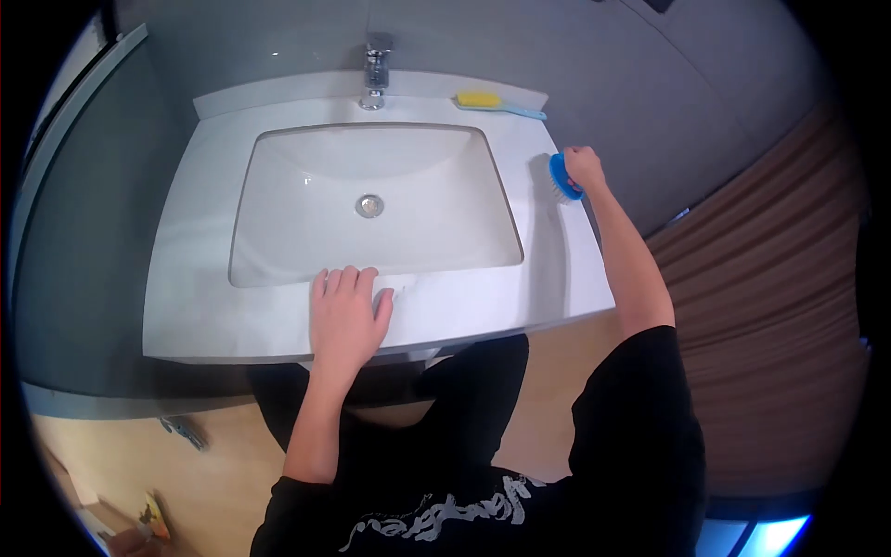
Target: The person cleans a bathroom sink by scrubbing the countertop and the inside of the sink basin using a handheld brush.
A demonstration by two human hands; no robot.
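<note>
Behind the sink [427, 223], a chrome faucet [375, 74] rose from the white, faintly veined surface [455, 302]. Past the sink's far right corner lay a second brush [478, 99], its head yellow and its handle pale blue, close against the raised backsplash [278, 97]. A grey wall [520, 42] stood beyond the sink, and well to its right hung a brown pleated curtain [761, 278]. On the floor [232, 464], below and to the left of the sink, lay a small dark object [186, 433] (too small to name with confidence). Nearest the sink, the left hand [347, 308] rested palm down over the front edge, its fingers a little spread and clasping nothing, so that it covered a short stretch of the rim.

The scrubbing brush [561, 176] was to the right of the sink, near the surface's right edge. It was bright blue, with pale bristles turned down toward the surface; whether they pressed on it could not be told. The right hand [583, 167] was clamped around its blue grip.

The sink itself was a white, broad basin with rounded corners, and a round metal drain [369, 205] sat in its floor.
</note>
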